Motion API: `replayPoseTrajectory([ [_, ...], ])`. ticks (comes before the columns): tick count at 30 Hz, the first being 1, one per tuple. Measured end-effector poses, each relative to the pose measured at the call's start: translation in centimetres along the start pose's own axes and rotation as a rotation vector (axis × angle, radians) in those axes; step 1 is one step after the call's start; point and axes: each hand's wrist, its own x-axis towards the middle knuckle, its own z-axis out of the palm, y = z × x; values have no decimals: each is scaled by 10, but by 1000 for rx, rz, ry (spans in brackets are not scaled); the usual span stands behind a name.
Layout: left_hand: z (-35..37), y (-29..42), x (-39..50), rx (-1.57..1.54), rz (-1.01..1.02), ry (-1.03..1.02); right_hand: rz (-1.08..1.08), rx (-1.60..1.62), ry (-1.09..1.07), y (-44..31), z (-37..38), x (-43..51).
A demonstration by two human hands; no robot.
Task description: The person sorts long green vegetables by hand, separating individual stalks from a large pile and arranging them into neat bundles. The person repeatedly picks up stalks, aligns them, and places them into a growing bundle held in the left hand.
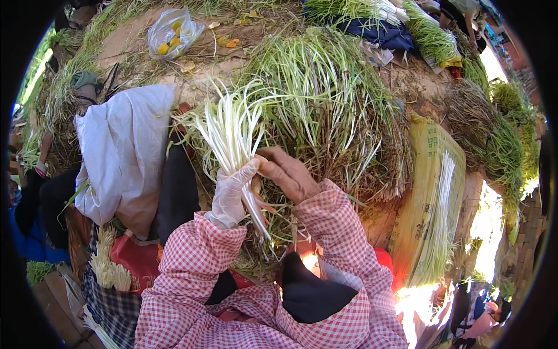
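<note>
My left hand (231, 194), in a thin whitish glove, is closed around a bunch of pale stalks (231, 131). Their whitish leafy tops fan out above the fist and their lower ends slant down to the right. Bare, my right hand (287, 172) meets the left at the thumb; its fingers are bent by the bunch, and whether they pinch a stalk cannot be told. Just beyond both hands lies a large heap of green and white stalks (322, 96) with brown, dry lower parts.
A white sack (126, 148) lies at left, near tied pale bundles (109, 261). On a yellow printed sack (414, 209) at right rest long white stalks (440, 209). A clear bag with yellow fruit (174, 35) is beyond. Other people sit at the far left and lower right.
</note>
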Motion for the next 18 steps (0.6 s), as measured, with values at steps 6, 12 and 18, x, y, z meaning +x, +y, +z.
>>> replayPoseTrajectory([
  [6, -29, 24, 6, -125, 29, 79, 82, 127, -80, 14, 22, -40],
  [12, -82, 66, 22, -328, 174, 169, 364, -273, -15, 76, 4, -125],
  [18, -81, 54, 20, -285, 147, 209, 114, -791, 90, 60, -1, -124],
])
